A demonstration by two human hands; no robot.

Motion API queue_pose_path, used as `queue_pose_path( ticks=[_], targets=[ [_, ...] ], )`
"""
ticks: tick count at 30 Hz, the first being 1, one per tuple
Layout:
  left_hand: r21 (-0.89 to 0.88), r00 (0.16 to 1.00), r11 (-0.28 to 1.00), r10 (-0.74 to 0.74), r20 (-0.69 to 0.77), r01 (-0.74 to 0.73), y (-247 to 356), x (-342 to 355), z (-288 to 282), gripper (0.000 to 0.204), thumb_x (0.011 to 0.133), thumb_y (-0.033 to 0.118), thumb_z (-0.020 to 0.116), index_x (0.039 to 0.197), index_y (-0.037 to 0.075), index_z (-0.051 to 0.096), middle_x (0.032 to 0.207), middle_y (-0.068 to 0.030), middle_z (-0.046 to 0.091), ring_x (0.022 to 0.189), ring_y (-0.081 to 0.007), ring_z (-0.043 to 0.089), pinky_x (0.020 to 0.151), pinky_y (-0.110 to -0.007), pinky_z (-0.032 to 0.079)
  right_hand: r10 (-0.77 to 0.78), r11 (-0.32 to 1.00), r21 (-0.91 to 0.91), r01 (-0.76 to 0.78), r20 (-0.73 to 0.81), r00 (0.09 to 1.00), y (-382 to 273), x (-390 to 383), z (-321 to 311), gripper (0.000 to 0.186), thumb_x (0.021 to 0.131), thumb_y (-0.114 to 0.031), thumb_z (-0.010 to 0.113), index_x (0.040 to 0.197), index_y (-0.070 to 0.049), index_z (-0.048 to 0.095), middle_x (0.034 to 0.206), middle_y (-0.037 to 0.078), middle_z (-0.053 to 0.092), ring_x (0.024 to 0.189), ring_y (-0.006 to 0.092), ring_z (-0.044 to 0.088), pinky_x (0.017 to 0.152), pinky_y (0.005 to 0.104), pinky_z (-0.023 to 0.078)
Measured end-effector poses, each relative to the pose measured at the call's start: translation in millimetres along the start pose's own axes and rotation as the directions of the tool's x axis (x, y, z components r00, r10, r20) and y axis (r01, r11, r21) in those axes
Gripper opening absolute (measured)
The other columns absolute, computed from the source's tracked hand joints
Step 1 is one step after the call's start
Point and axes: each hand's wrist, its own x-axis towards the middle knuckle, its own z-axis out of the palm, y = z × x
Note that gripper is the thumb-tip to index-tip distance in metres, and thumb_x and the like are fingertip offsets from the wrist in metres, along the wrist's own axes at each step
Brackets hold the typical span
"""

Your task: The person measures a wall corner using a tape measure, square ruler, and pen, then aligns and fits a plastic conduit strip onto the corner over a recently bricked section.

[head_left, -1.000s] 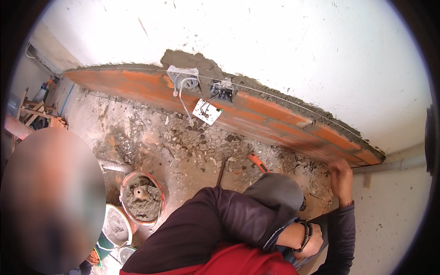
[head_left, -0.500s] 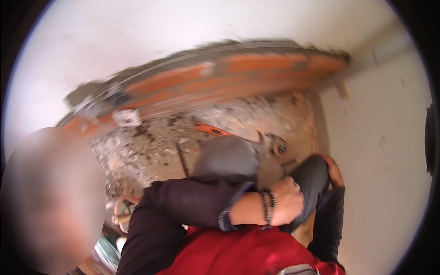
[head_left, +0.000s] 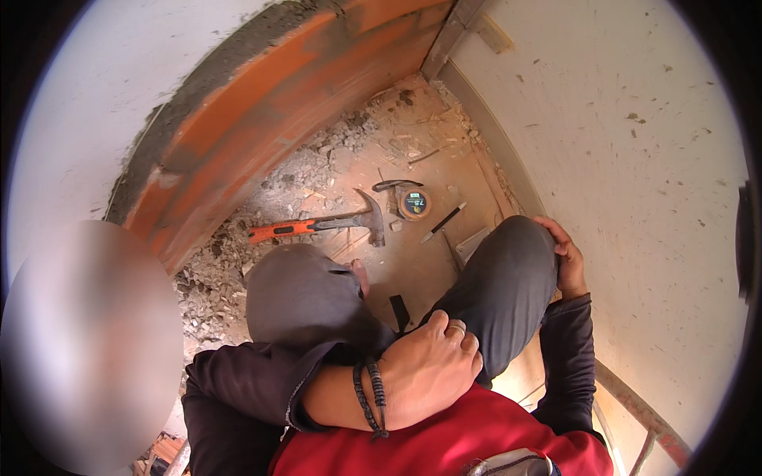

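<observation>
A: Big picture first: a pale plastered wall (head_left: 635,159) fills the right side, and a band of orange brick (head_left: 262,119) with grey mortar on top sweeps across the upper left. Between them, a dusty floor (head_left: 429,262) strewn with rubble (head_left: 214,278).

B: And the person is sitting right there, knees drawn up in grey trousers. The right knee (head_left: 508,278) sits near the wall, the left knee (head_left: 305,297) nearer the brick.

A: Hands?

B: The left hand (head_left: 429,369) lies curled and relaxed over the right thigh, ring on one finger, dark bead bracelets (head_left: 371,397) at the wrist, gripping nothing. The right hand (head_left: 565,258) cups the outer side of the right knee, fingers bent around the cloth, no tool in it.

A: Nearest tool on the floor?

B: A claw hammer (head_left: 333,224), steel head, orange-and-black handle, lying flat just beyond the knees, head pointing toward a round tape measure (head_left: 414,203) just beside it. A dark pencil (head_left: 443,223) lies near that, and a small black strip (head_left: 399,312) shows between the legs.

A: Against half a second back?

B: The view has swung right. The brick band now runs steeply up instead of arching overhead, the hammer and tape show plainly, and the left hand stays on the leg.
</observation>
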Motion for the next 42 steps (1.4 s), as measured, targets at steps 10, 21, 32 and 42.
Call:
queue_pose_path(
  ticks=[10, 21, 32, 42],
  targets=[
    [0.027, 0.997, 0.998, -0.053, -0.052, 0.055, 5, 18, -4, 0.02, 0.087, 0.019, 0.054, 0.098, 0.007, 0.065, 0.099, -0.0079, 0.062, 0.095, -0.0223, 0.06, 0.089, -0.039, 0.043, 0.042, 0.663, -0.686, 0.299, 0.433, 0.9, -105, 79, 42, 0.012, 0.089, -0.007, 0.057, 0.093, 0.002, 0.063, 0.089, 0.013, 0.064, 0.086, 0.0222, 0.062, 0.08, 0.0333, 0.048],
    [-0.264, 0.922, 0.909, -0.365, -0.131, 0.322, 47, 10, -53, 0.025, 0.085, 0.027, 0.056, 0.088, 0.004, 0.065, 0.098, -0.0166, 0.065, 0.098, -0.0305, 0.06, 0.084, -0.043, 0.045, 0.281, 0.173, -0.808, 0.563, 0.588, 0.758, 45, 176, 97, 0.017, 0.078, -0.016, 0.068, 0.094, -0.012, 0.07, 0.094, 0.012, 0.065, 0.095, 0.0318, 0.062, 0.08, 0.0442, 0.049],
    [-0.736, 0.853, 0.575, -0.522, 0.008, 0.359, 110, 7, -46, 0.022, 0.087, 0.022, 0.053, 0.09, 0.003, 0.064, 0.091, -0.0123, 0.063, 0.095, -0.0274, 0.059, 0.08, -0.04, 0.044, 0.051, 0.139, -0.795, 0.59, 0.601, 0.798, 96, 154, 86, 0.033, 0.076, -0.006, 0.065, 0.109, -0.01, 0.063, 0.108, 0.012, 0.061, 0.107, 0.0317, 0.056, 0.091, 0.0446, 0.044],
    [-0.833, 0.782, 0.355, -0.607, 0.139, 0.424, 149, 17, -10, 0.023, 0.086, 0.021, 0.054, 0.1, 0.004, 0.061, 0.087, -0.0096, 0.056, 0.09, -0.0257, 0.058, 0.071, -0.038, 0.045, -0.064, 0.208, -0.899, 0.384, 0.379, 0.923, 47, 148, 177, 0.076, 0.064, -0.032, 0.086, 0.127, -0.016, 0.047, 0.115, 0.014, 0.05, 0.101, 0.0362, 0.059, 0.083, 0.0449, 0.05]
  ],
)
